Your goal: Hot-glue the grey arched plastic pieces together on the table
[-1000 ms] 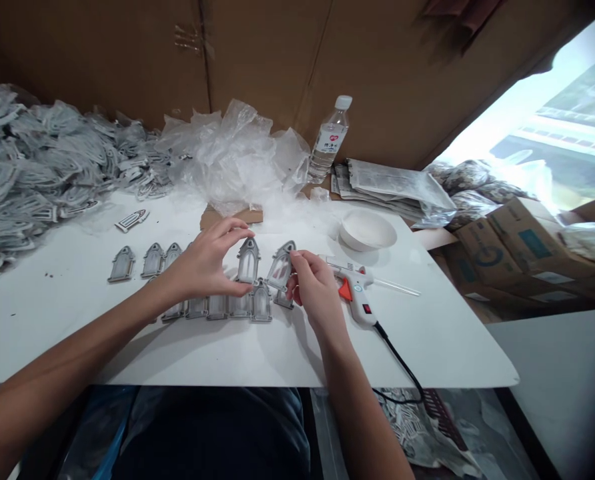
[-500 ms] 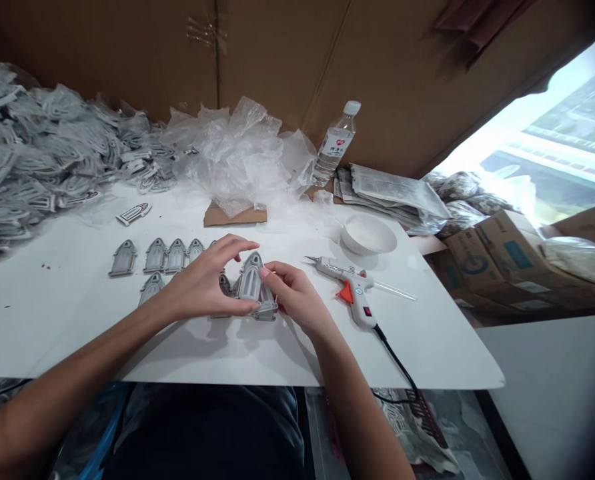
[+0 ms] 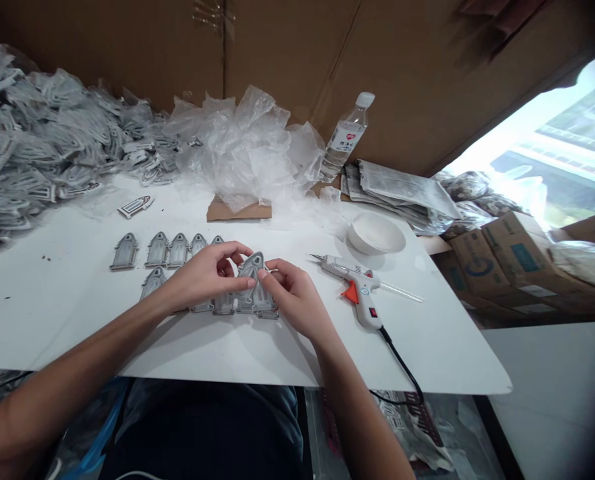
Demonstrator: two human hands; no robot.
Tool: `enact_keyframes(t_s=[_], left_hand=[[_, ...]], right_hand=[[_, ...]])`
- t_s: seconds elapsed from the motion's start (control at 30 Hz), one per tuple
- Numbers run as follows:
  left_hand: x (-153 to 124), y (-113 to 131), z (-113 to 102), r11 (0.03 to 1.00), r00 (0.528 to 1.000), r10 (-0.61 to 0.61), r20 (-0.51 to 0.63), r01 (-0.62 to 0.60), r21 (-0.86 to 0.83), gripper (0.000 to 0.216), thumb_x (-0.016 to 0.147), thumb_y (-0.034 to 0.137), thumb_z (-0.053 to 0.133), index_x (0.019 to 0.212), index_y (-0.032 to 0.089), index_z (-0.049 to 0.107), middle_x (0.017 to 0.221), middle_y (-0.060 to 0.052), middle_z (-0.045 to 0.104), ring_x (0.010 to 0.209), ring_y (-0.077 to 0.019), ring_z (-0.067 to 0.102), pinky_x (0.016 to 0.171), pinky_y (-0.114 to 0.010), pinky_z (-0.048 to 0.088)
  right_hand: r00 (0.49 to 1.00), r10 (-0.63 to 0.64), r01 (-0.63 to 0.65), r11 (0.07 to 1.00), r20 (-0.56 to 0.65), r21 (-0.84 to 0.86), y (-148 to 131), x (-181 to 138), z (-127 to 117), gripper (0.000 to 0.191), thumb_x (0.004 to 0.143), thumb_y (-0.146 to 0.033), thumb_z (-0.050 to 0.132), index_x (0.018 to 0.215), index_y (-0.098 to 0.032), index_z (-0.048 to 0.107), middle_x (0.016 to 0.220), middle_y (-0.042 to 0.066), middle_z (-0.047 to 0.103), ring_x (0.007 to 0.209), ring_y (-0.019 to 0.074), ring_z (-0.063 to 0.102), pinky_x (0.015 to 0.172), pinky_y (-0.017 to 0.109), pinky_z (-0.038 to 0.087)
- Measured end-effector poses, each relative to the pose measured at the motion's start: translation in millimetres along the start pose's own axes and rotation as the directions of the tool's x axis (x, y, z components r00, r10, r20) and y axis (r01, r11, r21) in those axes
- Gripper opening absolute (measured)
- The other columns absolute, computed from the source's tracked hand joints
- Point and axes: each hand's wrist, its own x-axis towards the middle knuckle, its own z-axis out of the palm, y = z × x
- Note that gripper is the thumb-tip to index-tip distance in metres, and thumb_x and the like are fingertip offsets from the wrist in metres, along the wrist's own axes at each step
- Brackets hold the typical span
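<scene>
A small grey arched, window-shaped piece [image 3: 250, 269] is tilted between my two hands, above the row nearest me. My left hand [image 3: 205, 275] pinches its left side between thumb and fingers. My right hand [image 3: 297, 297] is closed at its right edge, the thumb on its front. Just beneath lie more grey arched pieces [image 3: 223, 303] in a row, partly covered by my hands. Behind them is a second row of like pieces [image 3: 157, 250], its right end close to my left fingers.
A glue gun [image 3: 350, 280] with a black cord lies on the white table [image 3: 417, 347] at right, near a white bowl [image 3: 376, 235]. A water bottle [image 3: 345, 139] stands behind. Clear plastic bags [image 3: 247, 150] and a heap of bagged pieces [image 3: 52, 140] fill the back and left.
The fingers of my left hand have drawn in from a wide spread to a pinch on the arched piece. The piece has turned from nearly upright to tilted. The view has shifted slightly.
</scene>
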Motion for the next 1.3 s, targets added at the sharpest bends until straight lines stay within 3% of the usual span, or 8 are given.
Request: enact_keyframes(t_s=[0.2, 0.33, 0.43, 0.53, 0.63, 0.7, 1.03, 1.3], left_hand=[[-1.5, 1.7, -1.7, 0.999, 0.999, -0.001, -0.039, 0.002, 0.035, 0.041, 0.079, 0.042, 0.074, 0.113, 0.02, 0.068, 0.081, 0.002, 0.057, 0.062, -0.0116, 0.052, 0.057, -0.027, 0.041], [-4.4, 3.3, 0.3, 0.979, 0.979, 0.144, -0.147, -0.12, 0.162, 0.036, 0.081, 0.036, 0.074, 0.112, 0.023, 0.062, 0.092, 0.002, 0.059, 0.062, -0.01, 0.055, 0.055, -0.025, 0.043], [-5.0, -1.5, 4.5, 0.898, 0.902, 0.37, -0.221, -0.286, 0.333, 0.021, 0.083, 0.029, 0.074, 0.097, 0.021, 0.061, 0.094, 0.001, 0.058, 0.066, -0.0094, 0.053, 0.057, -0.023, 0.045], [-3.5, -9.8, 9.7, 0.743, 0.786, 0.589, -0.186, -0.438, 0.506, 0.004, 0.09, 0.022, 0.068, 0.091, 0.019, 0.066, 0.096, -0.001, 0.057, 0.067, -0.0091, 0.051, 0.057, -0.023, 0.043], [-1.8, -16.6, 14.0, 0.604, 0.673, 0.723, -0.157, -0.504, 0.617, 0.005, 0.093, 0.018, 0.065, 0.09, 0.018, 0.069, 0.098, -0.003, 0.057, 0.073, -0.0109, 0.055, 0.061, -0.024, 0.044], [-1.5, -18.3, 16.2, 0.553, 0.633, 0.759, -0.149, -0.507, 0.661, 0.007, 0.094, 0.016, 0.063, 0.088, 0.016, 0.068, 0.098, -0.004, 0.058, 0.076, -0.0121, 0.056, 0.064, -0.024, 0.045], [-2.7, -13.3, 27.8, 0.425, 0.705, 0.704, -0.09, -0.316, 0.848, 0.019, 0.102, 0.018, 0.041, 0.093, 0.014, 0.058, 0.102, -0.007, 0.059, 0.066, -0.0117, 0.055, 0.043, -0.023, 0.032], [-4.8, -10.1, 19.1, 0.629, 0.746, 0.641, -0.182, -0.375, 0.681, 0.013, 0.102, 0.019, 0.043, 0.092, 0.018, 0.05, 0.102, -0.006, 0.054, 0.079, -0.0134, 0.056, 0.058, -0.023, 0.042]], right_hand=[[0.999, 0.005, -0.007, 0.999, -0.032, -0.053, -1.1, -0.4, 1.0, 0.032, 0.091, -0.049, 0.057, 0.091, -0.018, 0.064, 0.056, -0.007, 0.039, 0.053, 0.0086, 0.035, 0.05, 0.023, 0.026], [0.998, 0.018, -0.023, 0.997, -0.061, -0.08, -1.1, -0.1, 1.0, 0.032, 0.091, -0.05, 0.056, 0.09, -0.019, 0.063, 0.056, -0.007, 0.042, 0.053, 0.0092, 0.037, 0.051, 0.024, 0.028], [0.996, 0.004, -0.013, 0.995, -0.088, -0.103, -0.1, 0.6, 1.0, 0.03, 0.09, -0.049, 0.056, 0.09, -0.019, 0.062, 0.055, -0.007, 0.04, 0.052, 0.0094, 0.036, 0.051, 0.024, 0.027], [0.994, -0.008, -0.006, 0.992, -0.109, -0.124, 0.9, 1.3, 1.4, 0.03, 0.09, -0.049, 0.055, 0.09, -0.019, 0.062, 0.055, -0.007, 0.04, 0.052, 0.0097, 0.036, 0.051, 0.024, 0.027], [0.991, -0.01, -0.01, 0.989, -0.135, -0.147, 0.9, 1.4, 2.5, 0.031, 0.09, -0.05, 0.055, 0.09, -0.019, 0.06, 0.055, -0.007, 0.039, 0.053, 0.0099, 0.036, 0.052, 0.024, 0.026], [0.989, -0.014, -0.01, 0.987, -0.145, -0.162, 0.4, 1.0, 3.6, 0.03, 0.09, -0.049, 0.054, 0.09, -0.02, 0.059, 0.054, -0.008, 0.038, 0.053, 0.0098, 0.035, 0.052, 0.024, 0.026], [0.98, -0.052, 0.007, 0.974, -0.191, -0.228, -0.8, -0.3, 6.6, 0.026, 0.091, -0.046, 0.052, 0.089, -0.02, 0.058, 0.054, -0.008, 0.038, 0.052, 0.0096, 0.034, 0.053, 0.024, 0.024], [0.976, -0.049, 0.003, 0.978, -0.214, -0.211, 0.9, 0.5, 5.8, 0.028, 0.09, -0.048, 0.053, 0.091, -0.02, 0.058, 0.054, -0.008, 0.041, 0.051, 0.0094, 0.035, 0.053, 0.024, 0.025]])
